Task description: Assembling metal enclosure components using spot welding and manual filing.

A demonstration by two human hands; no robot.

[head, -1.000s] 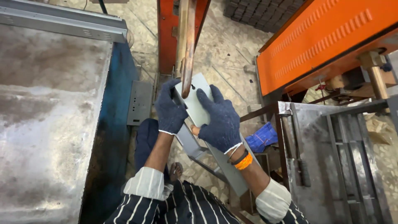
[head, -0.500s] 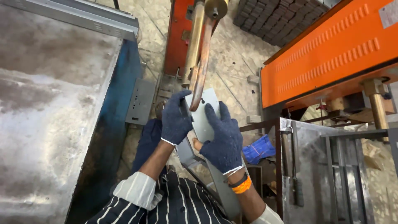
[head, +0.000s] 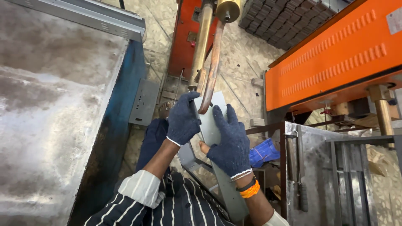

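Both gloved hands grip a long grey metal panel [head: 215, 138] and hold it up to the copper welding arms [head: 211, 71] that reach down from the orange-red machine [head: 184, 42]. The left hand [head: 183, 119] curls around the panel's left edge, fingers folded over it, while the right hand [head: 231, 142] lies flat and spread on the panel's face, pressing on it more than clasping it. Compared with a second ago, the view has shifted lower and to the right, and the curved tip of the front copper arm now sits right on the top part of the panel, between the two hands, where earlier the arm ran higher above them. This suggests the panel is now seated at the electrode tip, ready for a weld spot. The panel's lower end runs down past the person's striped shirt [head: 176, 205]. A large worn steel table [head: 54, 104] stands to the left, an orange cabinet [head: 335, 54] to the right.
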